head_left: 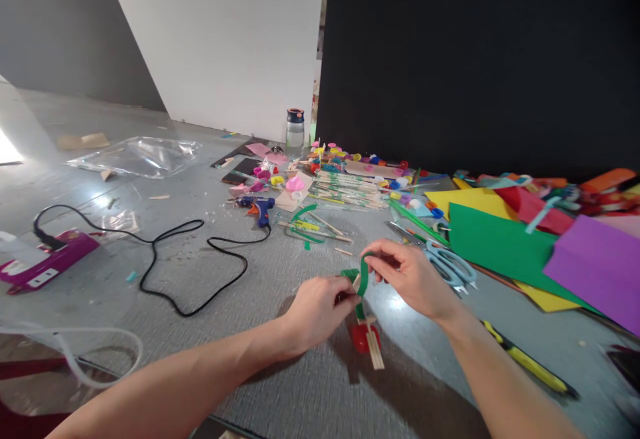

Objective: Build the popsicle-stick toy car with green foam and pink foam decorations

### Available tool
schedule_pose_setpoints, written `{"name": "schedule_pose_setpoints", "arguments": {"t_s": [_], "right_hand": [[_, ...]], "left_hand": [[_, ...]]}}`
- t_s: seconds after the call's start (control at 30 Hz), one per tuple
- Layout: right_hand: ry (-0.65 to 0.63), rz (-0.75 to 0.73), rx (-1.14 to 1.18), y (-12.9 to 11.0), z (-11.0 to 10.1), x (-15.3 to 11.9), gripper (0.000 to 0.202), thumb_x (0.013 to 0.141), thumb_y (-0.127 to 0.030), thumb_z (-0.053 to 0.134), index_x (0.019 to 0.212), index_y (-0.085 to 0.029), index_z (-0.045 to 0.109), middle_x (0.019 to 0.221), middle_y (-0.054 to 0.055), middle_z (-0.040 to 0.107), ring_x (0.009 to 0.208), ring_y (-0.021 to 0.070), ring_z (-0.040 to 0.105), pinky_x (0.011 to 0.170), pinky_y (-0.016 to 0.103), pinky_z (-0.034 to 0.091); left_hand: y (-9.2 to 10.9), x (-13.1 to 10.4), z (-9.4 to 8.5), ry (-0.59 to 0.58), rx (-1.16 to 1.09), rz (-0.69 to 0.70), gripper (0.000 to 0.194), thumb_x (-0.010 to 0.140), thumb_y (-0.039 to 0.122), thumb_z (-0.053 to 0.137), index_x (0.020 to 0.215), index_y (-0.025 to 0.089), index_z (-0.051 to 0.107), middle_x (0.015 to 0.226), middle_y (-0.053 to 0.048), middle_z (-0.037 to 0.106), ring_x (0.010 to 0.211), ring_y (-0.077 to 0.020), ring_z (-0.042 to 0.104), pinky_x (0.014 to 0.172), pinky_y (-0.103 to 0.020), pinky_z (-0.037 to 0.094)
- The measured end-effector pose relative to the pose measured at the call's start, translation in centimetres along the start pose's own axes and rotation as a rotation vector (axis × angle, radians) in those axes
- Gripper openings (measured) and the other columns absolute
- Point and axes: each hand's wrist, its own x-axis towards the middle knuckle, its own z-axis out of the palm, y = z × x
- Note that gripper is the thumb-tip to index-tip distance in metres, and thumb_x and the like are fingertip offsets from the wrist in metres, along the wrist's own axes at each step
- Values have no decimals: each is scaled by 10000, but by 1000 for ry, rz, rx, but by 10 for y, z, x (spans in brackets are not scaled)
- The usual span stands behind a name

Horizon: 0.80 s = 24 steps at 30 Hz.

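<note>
Between my hands is a small craft piece of wooden sticks [375,349] with a red round part [359,337] beneath them and green paper strips at its far end. My left hand [325,305] is closed, thumb and fingers pinching the piece where the green paper meets the sticks. A curled green paper strip [364,277] rises from there, and its upper end is pinched in my right hand [407,272]. The spot under my left fingertips is hidden.
A blue glue gun [263,209] lies left of centre, its black cord running to a purple power strip [55,262]. At right are light-blue scissors [450,265], a yellow cutter knife [533,362] and coloured sheets [500,239]. Sticks and bottle caps crowd the back, near a water bottle [295,133].
</note>
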Motion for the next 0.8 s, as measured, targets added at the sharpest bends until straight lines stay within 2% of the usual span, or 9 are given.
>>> {"name": "schedule_pose_setpoints", "arguments": {"t_s": [0.3, 0.53, 0.8], "right_hand": [[-32, -2, -29, 4, 0, 2, 151, 962, -305, 550, 897, -233, 665, 671, -42, 614, 610, 148, 566, 587, 273, 408], [-95, -16, -99, 3, -2, 0, 144, 929, -268, 566, 868, -223, 689, 678, -35, 633, 611, 151, 565, 576, 274, 398], [-118, -61, -226, -7, -6, 0, 181, 942, -213, 556, 853, -215, 714, 831, 11, 699, 756, 187, 622, 666, 297, 416]], "left_hand": [[2, 2, 5, -52, 110, 40, 145, 928, 245, 591, 897, 218, 731, 914, -1, 755, 846, -185, 697, 722, -269, 442], [-1, 2, 6, -85, 190, 6, 145, 907, 311, 620, 877, 208, 718, 885, -22, 759, 816, -210, 709, 681, -276, 443], [-3, 1, 7, -70, 191, 7, 148, 896, 319, 621, 821, 209, 687, 829, -5, 737, 748, -178, 673, 630, -255, 382]]}}
